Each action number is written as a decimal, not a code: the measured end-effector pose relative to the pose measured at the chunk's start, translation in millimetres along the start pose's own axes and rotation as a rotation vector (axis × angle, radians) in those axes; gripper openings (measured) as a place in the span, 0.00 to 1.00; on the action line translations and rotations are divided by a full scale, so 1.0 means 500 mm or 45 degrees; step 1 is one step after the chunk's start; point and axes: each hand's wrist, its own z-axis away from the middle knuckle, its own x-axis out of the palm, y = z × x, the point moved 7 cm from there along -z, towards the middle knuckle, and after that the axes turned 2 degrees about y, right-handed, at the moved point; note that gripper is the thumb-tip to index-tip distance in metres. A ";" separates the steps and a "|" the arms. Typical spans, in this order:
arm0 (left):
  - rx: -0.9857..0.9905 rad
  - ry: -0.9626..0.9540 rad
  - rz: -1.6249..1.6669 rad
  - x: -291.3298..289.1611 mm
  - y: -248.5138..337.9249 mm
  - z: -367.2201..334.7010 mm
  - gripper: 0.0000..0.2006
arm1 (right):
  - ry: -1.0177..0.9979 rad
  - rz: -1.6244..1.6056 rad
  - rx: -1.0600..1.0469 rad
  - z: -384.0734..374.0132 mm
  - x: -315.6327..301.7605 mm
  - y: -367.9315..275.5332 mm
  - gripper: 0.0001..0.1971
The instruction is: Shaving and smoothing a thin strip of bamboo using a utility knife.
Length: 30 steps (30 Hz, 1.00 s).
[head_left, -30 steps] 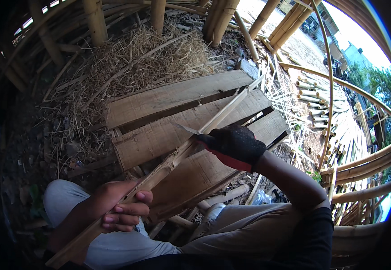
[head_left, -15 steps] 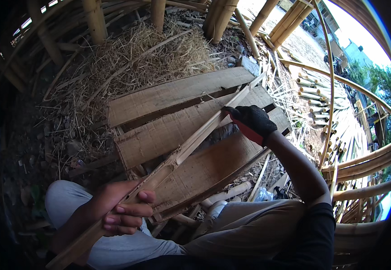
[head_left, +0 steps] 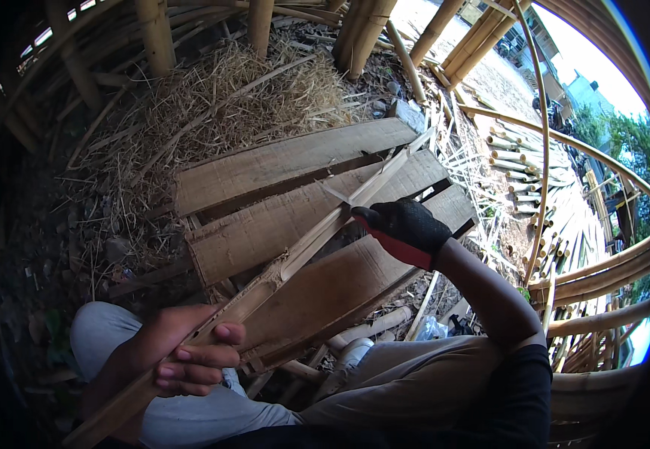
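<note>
Diagonally, bamboo strip (head_left: 295, 258) runs lower-left to upper-right, left hand (head_left: 190, 359) grip closed around it, gloved right hand (head_left: 407, 228) clenching knife (head_left: 337, 196)

Daylit bamboo posts (head_left: 156, 34) ring dirt ground strewn with straw (head_left: 220, 97).

Bamboo strip (head_left: 295, 258): pale, fibrous, matt, with a split rough edge.
Glove on right hand (head_left: 407, 228): black knitted cloth, red coated palm, matt.
Blade (head_left: 337, 194): thin grey metal, dull.
Planks (head_left: 295, 161): raw wood, rough, dry, unpainted.
Straw heap (head_left: 227, 90): dry, stringy, matt.
Trousers (head_left: 385, 382): grey woven cloth, soft.
Bamboo poles (head_left: 156, 34): smooth, slightly glossy.
</note>
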 end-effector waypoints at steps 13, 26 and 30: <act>0.042 0.041 -0.077 -0.012 -0.015 0.015 0.18 | 0.014 -0.042 -0.103 -0.021 -0.020 0.028 0.30; 0.449 0.430 -0.887 -0.018 0.033 0.049 0.20 | -0.155 0.049 0.069 -0.009 -0.041 -0.077 0.27; 0.476 0.543 -1.072 -0.002 0.045 0.050 0.20 | 0.185 -0.772 0.298 -0.006 -0.059 0.018 0.15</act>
